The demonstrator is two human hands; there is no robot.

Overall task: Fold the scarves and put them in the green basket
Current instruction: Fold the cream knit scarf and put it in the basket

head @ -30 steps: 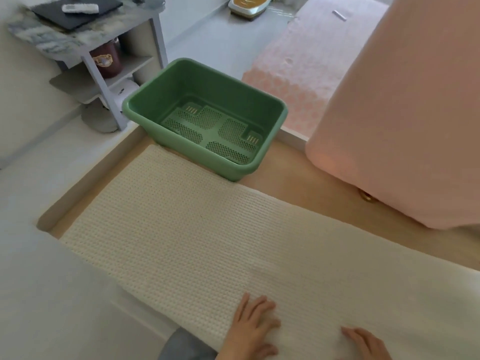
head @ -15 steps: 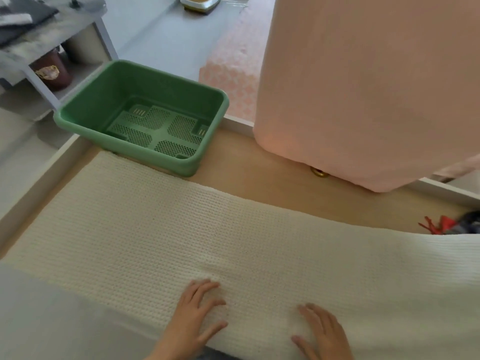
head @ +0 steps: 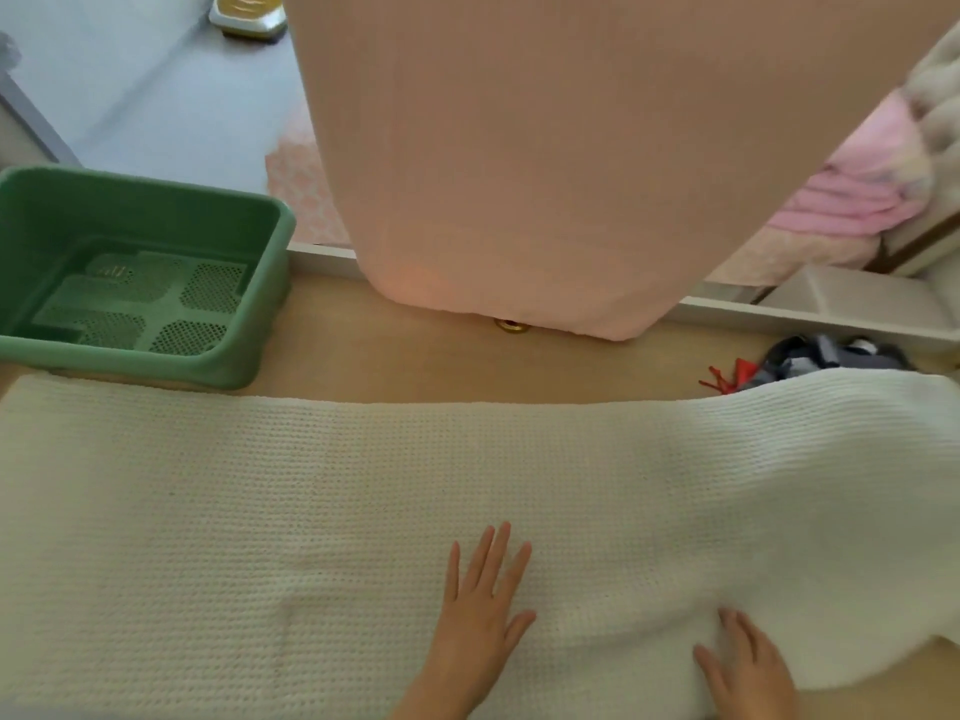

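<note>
A cream knitted scarf [head: 311,511] lies spread flat across the lower half of the frame, on a wooden tabletop [head: 389,356]. Its right end rises in a soft hump at the right edge.

A large pink cloth [head: 519,148] hangs down in the upper centre, and its lower edge reaches the far side of the tabletop.

The green basket [head: 270,283] stands at the middle left, just beyond the scarf's far edge. Nothing lies in it.

The left hand [head: 478,615] rests palm down on the scarf at lower centre, fingers straight and slightly spread. The right hand [head: 748,672] lies on the scarf at the lower right, fingers relaxed, holding nothing.

Dark and red items [head: 810,356] lie at the middle right, partly behind the scarf. A small brass ring [head: 511,324] sits under the pink cloth's edge.
</note>
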